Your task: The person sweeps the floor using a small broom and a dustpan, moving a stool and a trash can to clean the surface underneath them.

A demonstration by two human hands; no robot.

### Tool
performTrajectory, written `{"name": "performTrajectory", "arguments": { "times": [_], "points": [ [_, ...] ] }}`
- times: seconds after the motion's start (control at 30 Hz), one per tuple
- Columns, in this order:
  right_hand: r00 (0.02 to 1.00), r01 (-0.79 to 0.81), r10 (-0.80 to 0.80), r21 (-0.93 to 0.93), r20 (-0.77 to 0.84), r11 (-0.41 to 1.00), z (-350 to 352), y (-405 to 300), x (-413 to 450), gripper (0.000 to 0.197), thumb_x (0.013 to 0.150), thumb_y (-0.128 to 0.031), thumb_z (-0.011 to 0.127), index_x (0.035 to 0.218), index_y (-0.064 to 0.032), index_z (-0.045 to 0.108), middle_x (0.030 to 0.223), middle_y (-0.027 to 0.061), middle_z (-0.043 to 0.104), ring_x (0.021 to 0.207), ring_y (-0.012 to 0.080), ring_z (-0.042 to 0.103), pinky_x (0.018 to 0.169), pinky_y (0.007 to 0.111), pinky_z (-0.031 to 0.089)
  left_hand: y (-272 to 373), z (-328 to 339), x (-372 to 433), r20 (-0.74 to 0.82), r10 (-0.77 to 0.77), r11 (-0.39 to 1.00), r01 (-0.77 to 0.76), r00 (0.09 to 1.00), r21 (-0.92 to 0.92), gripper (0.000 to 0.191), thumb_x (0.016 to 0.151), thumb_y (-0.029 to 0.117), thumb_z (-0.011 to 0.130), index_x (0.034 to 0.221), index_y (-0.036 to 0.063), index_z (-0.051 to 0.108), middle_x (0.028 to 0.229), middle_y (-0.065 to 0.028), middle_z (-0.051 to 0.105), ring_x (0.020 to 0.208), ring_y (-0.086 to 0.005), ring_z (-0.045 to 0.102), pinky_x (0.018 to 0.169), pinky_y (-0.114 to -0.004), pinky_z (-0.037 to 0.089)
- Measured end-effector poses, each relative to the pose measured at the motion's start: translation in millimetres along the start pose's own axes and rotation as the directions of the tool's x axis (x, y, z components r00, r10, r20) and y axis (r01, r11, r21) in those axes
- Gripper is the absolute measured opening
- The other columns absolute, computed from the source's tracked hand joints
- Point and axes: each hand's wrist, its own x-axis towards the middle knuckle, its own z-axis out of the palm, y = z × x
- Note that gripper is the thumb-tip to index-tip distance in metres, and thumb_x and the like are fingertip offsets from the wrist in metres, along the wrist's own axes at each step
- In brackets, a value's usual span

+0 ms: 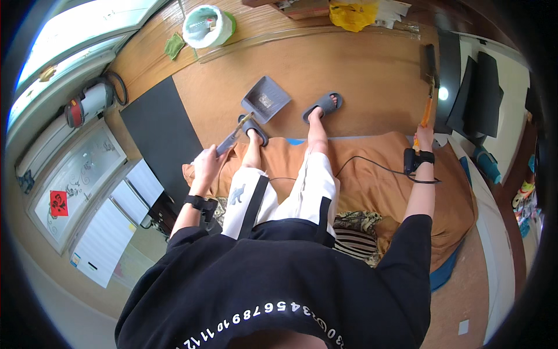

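My left hand (207, 165) is closed around the handle of a grey dustpan (266, 99). The pan rests on the brown floor just beyond my left foot, with a little pale debris inside it. Out to the right, my right hand (423, 136) grips the orange handle of a broom (429, 99). The broom's dark head (430, 59) is by the black strip at the floor's right side. Each wrist carries a strapped black device, and a cable runs from the right one across my legs.
A lined waste bin (209, 27) stands at the far left beside a green cloth (174, 46). At the top lies a yellow plastic bag (353, 15). A bed with an orange-brown cover (375, 174) is under and beside me. On the left is a black mat (163, 118).
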Motion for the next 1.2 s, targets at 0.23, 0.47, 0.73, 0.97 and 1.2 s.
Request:
{"name": "performTrajectory", "arguments": {
  "times": [0.23,0.47,0.73,0.97,1.2],
  "points": [
    [0.971,0.13,-0.193,-0.368,-0.138,0.921,91.6,-25.9,-77.4,0.032,0.081,-0.024,0.052,0.102,0.0012,0.055,0.092,0.0251,0.063,0.089,0.0397,0.061,0.078,0.046,0.049,-89.0,-51.1,-10.5,-0.144,-0.004,0.999,0.01,0.99,0.044,0.034,0.082,0.037,0.064,0.076,0.0052,0.054,0.057,-0.0145,0.057,0.054,-0.0317,0.059,0.048,-0.039,0.045],
    [0.957,0.205,-0.272,-0.424,-0.104,0.882,233.2,-92.0,-259.2,0.028,0.082,-0.019,0.051,0.101,0.0016,0.054,0.089,0.0261,0.063,0.087,0.0402,0.061,0.076,0.048,0.049,-209.7,-55.9,-7.8,-0.182,0.025,1.0,-0.027,0.983,-0.012,0.031,0.082,0.035,0.063,0.078,0.0056,0.054,0.056,-0.014,0.056,0.055,-0.0309,0.059,0.049,-0.038,0.046],
    [0.988,0.123,-0.108,-0.143,0.111,0.982,365.1,-127.9,-438.0,0.063,0.095,-0.045,0.025,0.102,0.0079,0.058,0.097,0.0281,0.061,0.101,0.0421,0.055,0.083,0.048,0.044,-312.7,-47.6,-23.2,-0.21,0.043,0.985,-0.076,0.977,-0.153,0.029,0.08,0.03,0.066,0.074,0.0059,0.05,0.056,-0.0136,0.054,0.055,-0.0313,0.058,0.048,-0.038,0.044],
    [0.866,0.498,-0.385,-0.599,0.318,0.627,366.5,-120.1,-478.7,0.053,0.085,-0.021,0.053,0.132,0.0011,0.039,0.078,0.0231,0.064,0.075,0.038,0.063,0.066,0.045,0.051,-359.4,-25.2,-35.5,-0.276,0.111,0.982,-0.148,0.955,-0.117,0.029,0.079,0.029,0.067,0.074,0.0067,0.049,0.055,-0.0124,0.054,0.051,-0.0295,0.057,0.045,-0.036,0.043],
    [0.841,0.533,-0.462,-0.282,0.282,0.798,279.2,-97.9,-440.3,0.043,0.083,-0.02,0.06,0.123,-0.0054,0.051,0.105,0.0229,0.061,0.099,0.0357,0.059,0.082,0.04,0.048,-356.4,-33.4,-33.3,-0.304,0.138,0.988,-0.153,0.943,-0.025,0.031,0.078,0.031,0.068,0.075,0.0078,0.047,0.058,-0.0109,0.053,0.053,-0.0277,0.057,0.047,-0.035,0.044]
  ]
}}
